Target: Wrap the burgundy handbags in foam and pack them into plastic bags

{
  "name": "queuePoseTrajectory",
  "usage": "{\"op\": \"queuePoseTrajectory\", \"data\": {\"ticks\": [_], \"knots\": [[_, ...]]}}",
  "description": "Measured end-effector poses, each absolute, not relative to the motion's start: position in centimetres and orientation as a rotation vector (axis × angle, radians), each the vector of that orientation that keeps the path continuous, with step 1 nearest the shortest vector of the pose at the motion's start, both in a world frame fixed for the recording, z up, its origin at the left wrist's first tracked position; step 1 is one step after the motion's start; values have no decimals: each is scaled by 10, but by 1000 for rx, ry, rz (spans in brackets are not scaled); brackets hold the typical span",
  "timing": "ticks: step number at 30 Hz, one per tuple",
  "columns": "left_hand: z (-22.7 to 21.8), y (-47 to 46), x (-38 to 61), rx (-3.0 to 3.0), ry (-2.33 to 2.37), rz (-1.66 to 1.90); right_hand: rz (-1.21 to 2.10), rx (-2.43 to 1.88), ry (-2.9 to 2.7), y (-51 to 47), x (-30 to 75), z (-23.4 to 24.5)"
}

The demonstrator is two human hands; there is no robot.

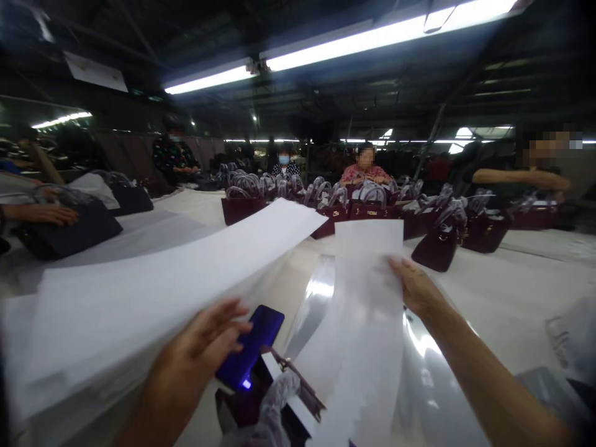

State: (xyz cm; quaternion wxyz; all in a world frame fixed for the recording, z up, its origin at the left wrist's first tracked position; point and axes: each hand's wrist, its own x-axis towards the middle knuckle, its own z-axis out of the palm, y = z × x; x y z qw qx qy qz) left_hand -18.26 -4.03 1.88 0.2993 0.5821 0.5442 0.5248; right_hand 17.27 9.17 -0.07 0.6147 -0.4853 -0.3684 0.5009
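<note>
My right hand point(413, 282) grips the right edge of a long white paper sheet point(367, 298), thumb behind and fingers closed on it. The sheet rises upright over a glossy clear plastic sheet point(428, 366) on the table. My left hand point(212, 341) is held with fingers apart, above a blue phone point(261, 335) with a small light glowing at its lower end. Beside it lies a thick stack of white paper point(153, 292). Close to me, a dark maroon handbag point(237, 410) with a plastic-wrapped handle point(279, 397) is partly covered by the held sheet.
Several maroon handbags point(372, 211) with wrapped handles line the table point(521, 298) ahead. A dark bag point(79, 230) at the left has another person's hand point(56, 214) on it. Other people work across the table, one at the right point(521, 180). A plastic bundle point(577, 341) lies at right.
</note>
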Motion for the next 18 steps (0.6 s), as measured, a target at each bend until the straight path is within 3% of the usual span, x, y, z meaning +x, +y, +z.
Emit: {"op": "queuePoseTrajectory", "data": {"ticks": [6,11,14,16,18], "knots": [[79,23,-119,1511,750,1121,1408,-781,-1498,19,107,59],[84,25,-98,1549,517,991,856,-920,-1729,2,84,81],[89,8,-106,1614,543,892,941,-948,-1853,-2,85,85],[88,-15,-121,1728,601,1048,974,-995,-1953,-7,93,79],[79,-48,-142,1896,772,1454,753,-1041,-2060,-18,103,68]]}}
